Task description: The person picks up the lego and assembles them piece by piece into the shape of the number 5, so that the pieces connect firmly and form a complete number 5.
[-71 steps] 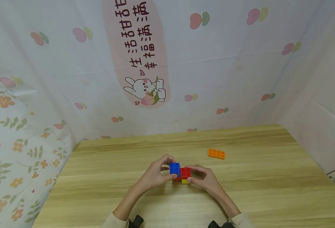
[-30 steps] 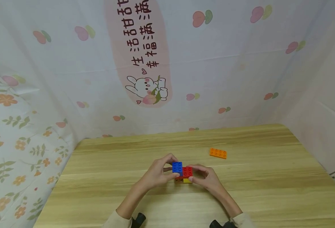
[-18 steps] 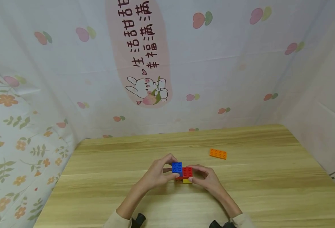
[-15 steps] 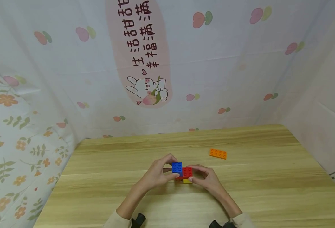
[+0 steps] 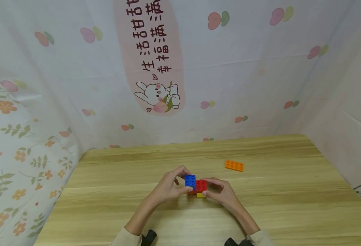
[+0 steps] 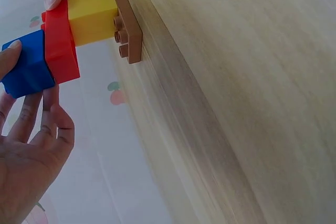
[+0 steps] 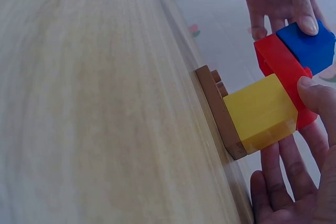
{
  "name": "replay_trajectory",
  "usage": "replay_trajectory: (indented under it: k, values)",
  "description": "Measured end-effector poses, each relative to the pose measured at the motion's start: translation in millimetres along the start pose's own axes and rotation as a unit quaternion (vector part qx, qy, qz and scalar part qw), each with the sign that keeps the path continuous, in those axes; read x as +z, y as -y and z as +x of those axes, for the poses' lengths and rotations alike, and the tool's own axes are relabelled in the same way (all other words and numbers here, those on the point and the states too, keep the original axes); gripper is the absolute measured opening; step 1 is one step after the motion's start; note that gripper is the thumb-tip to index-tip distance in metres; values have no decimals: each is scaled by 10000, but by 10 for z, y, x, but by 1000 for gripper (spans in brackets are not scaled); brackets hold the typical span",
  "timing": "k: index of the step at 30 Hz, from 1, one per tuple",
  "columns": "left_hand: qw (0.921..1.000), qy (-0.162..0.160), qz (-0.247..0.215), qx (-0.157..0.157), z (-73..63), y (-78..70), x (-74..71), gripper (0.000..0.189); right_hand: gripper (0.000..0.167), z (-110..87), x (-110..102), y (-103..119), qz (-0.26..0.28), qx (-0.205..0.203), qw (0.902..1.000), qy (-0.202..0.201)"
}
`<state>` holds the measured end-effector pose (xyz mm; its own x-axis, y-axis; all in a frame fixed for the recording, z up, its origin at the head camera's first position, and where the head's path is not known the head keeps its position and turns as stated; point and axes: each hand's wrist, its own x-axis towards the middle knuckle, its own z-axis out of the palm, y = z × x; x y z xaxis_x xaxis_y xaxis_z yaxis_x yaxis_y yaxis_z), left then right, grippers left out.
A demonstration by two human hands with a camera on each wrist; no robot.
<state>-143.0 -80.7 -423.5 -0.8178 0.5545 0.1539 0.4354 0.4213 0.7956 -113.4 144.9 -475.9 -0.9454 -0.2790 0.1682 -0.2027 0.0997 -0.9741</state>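
Well inside the left and right edges of the wood-grain desk (image 5: 115,174), the left hand (image 5: 169,187) pinches a smooth blue block (image 5: 190,180) atop the red block (image 5: 201,185) pinched by the right hand (image 5: 221,192), over a yellow block (image 7: 260,109) and flat brown plate (image 7: 220,113), a studded orange plate (image 5: 234,166) lying farther right.

gap under red brick (image 6: 60,51), yellow brick (image 6: 93,18) beside

Tall bricks: three, namely one blue brick (image 5: 190,180), one red brick (image 5: 201,185) and one yellow brick (image 6: 93,18)
Thin studded plates: two, one brown plate (image 6: 131,30) and one orange plate (image 5: 234,165)
Studs showing on top, head view: four on the blue brick, four on the red brick, eight on the orange plate
Hands: two, one left hand (image 5: 168,187) and one right hand (image 5: 224,194)
Sleeves (image 5: 125,238): two
Tables (image 5: 122,177): one
Printed rabbits (image 5: 155,94): one
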Motion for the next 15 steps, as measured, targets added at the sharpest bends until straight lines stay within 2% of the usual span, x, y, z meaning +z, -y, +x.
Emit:
replay_trajectory:
  k: [15]
  values:
    - [9988, -175, -438, -103, -12, 81, 38, 30, 34, -1, 5, -4, -83, 18, 10000, -15]
